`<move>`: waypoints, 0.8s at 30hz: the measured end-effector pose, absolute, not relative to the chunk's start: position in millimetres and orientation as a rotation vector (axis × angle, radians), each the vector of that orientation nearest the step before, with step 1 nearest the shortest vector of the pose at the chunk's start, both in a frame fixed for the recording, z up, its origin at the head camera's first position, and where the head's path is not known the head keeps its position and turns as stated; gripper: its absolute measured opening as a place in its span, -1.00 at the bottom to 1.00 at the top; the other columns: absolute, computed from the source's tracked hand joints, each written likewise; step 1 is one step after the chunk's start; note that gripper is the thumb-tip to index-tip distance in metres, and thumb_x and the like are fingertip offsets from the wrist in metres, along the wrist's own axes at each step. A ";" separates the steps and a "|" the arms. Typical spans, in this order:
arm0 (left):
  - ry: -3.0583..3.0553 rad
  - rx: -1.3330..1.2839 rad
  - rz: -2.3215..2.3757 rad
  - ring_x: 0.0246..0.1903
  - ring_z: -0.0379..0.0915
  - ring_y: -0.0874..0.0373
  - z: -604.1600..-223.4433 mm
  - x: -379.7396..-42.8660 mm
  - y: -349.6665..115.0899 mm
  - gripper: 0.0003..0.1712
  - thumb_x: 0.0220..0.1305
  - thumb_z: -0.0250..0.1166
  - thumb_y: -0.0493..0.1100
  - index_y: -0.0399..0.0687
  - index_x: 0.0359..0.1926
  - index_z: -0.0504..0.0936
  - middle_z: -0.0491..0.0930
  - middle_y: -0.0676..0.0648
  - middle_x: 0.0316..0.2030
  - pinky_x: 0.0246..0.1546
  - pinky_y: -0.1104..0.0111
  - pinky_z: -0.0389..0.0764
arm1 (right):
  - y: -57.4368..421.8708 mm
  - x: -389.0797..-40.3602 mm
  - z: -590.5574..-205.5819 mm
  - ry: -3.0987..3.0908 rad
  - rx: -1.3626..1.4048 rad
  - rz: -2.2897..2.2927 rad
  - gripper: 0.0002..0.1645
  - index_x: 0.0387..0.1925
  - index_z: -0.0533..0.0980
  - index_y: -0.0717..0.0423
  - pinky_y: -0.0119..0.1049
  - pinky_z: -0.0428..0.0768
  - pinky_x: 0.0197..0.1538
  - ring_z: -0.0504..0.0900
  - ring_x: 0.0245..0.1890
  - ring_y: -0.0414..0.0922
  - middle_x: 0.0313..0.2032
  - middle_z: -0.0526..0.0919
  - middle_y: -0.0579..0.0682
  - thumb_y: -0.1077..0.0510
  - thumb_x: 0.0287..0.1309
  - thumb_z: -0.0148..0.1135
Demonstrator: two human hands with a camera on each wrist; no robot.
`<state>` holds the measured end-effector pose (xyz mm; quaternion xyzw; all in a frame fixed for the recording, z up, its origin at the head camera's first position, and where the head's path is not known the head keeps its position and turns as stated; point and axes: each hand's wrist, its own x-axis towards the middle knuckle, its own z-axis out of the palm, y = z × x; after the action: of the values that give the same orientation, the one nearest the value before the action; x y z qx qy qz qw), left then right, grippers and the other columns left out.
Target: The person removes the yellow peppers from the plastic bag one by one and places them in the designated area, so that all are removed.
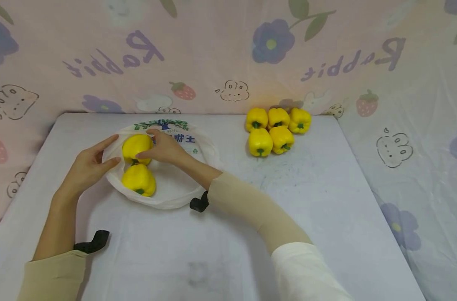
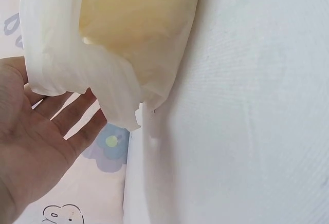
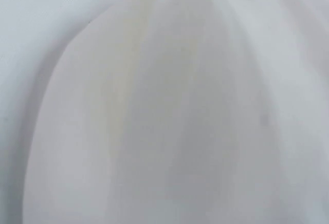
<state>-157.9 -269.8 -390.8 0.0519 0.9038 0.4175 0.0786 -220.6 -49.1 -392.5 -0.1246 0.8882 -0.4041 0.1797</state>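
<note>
Inside a white plastic bag (image 1: 168, 202), spread open on the table, are two yellow bell peppers. My right hand (image 1: 168, 147) reaches over the bag and grips the farther bell pepper (image 1: 135, 146), with the thumb on its near side and the fingers at its far right. Just nearer to me lies the other bell pepper (image 1: 139, 180), its green stem facing me. At the bag's left rim is my left hand (image 1: 86, 169), thumb and fingers apart. The left wrist view shows its long fingers touching the bag's edge (image 2: 108, 93) from behind. Bag film hides the right hand in the right wrist view.
Several more yellow bell peppers (image 1: 271, 131) stand grouped at the table's back right. A patterned cloth (image 1: 213, 54) hangs behind the white table (image 1: 307, 209). Black wrist mounts (image 1: 95, 242) stick out from both forearms, the right one close to the bag's near rim.
</note>
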 end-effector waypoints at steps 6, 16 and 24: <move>2.714 0.153 1.244 0.40 0.12 -0.22 -388.9 -156.7 -269.5 -0.20 0.42 0.22 0.05 0.21 0.56 0.09 0.09 -0.20 0.50 0.00 0.78 0.33 | -60.4 -221.7 -395.1 2.518 -0.369 -1.113 0.05 0.45 0.25 -0.09 -0.37 0.49 0.21 0.50 0.14 -0.24 0.27 0.50 -0.14 -0.19 -0.02 0.52; 2.724 0.195 1.265 0.42 0.09 -0.20 -388.6 -157.3 -269.5 -0.21 0.42 0.23 0.01 0.14 0.55 0.11 0.11 -0.21 0.49 0.13 0.71 0.32 | -65.0 -223.3 -400.7 2.521 -0.322 -1.121 0.03 0.42 0.25 -0.11 -0.38 0.47 0.22 0.50 0.11 -0.25 0.25 0.50 -0.16 -0.18 -0.04 0.54; 2.706 0.175 1.287 0.46 -0.02 -0.21 -390.2 -156.9 -270.7 -0.21 0.42 0.22 0.02 0.18 0.56 0.09 0.08 -0.20 0.50 0.39 -0.01 0.18 | -60.1 -225.9 -402.1 2.535 -0.337 -1.131 0.02 0.41 0.25 -0.11 -0.40 0.48 0.20 0.50 0.08 -0.26 0.24 0.51 -0.16 -0.17 -0.03 0.54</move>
<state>-156.9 -270.7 -390.2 0.0581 0.8994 0.4277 0.0700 -225.9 -60.1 -402.1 -0.1188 0.8930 -0.3986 0.1719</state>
